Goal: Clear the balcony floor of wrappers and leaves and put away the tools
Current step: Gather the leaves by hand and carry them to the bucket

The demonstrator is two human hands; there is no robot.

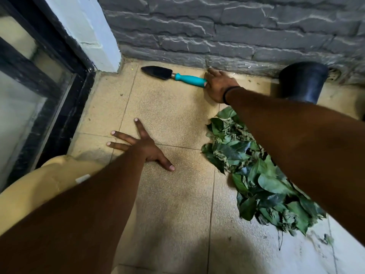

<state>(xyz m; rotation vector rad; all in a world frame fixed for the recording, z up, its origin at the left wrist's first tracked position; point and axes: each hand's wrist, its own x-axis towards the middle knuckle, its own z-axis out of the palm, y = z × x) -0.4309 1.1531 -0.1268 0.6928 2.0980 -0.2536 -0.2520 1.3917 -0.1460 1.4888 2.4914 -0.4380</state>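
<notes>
- The trowel (173, 76) lies on the floor (177, 194) at the far side, close to the stone wall (217, 26), blade pointing left.
- Its teal handle end is met by the right hand (219, 86); whether the fingers are clenched round it or only touching cannot be told, since they are hidden behind the hand.
- The left hand (142, 143) is pressed flat on the tiles, fingers (120, 134) spread and released, probably to prop the body during the far reach.
- The leaves (256, 175) are heaped at the right, under the right arm, apparently gathered for removal.
- A black pot (302, 82) stands at the far right by the wall.
- No wrappers are seen.
</notes>
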